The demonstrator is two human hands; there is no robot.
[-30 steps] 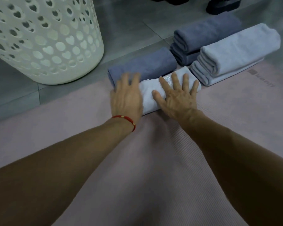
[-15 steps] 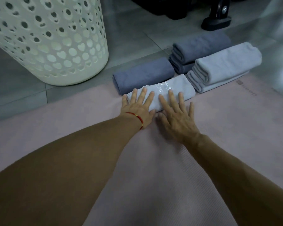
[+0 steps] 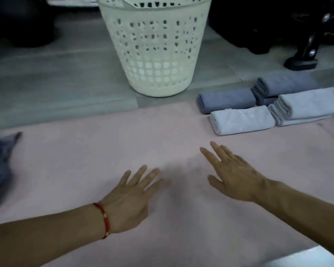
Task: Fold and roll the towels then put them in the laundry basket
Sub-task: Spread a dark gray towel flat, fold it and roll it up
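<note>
Both hands lay low in the frame over the pale pink mat, the left hand (red cord bracelet at its wrist) and the right hand with fingers straight and spread, holding nothing. At right of centre sat the rolled pale grey towel, touching the rolled slate-blue towel behind it. The white perforated plastic laundry basket stood at upper centre, and a crumpled blue towel lay at the left edge.
</note>
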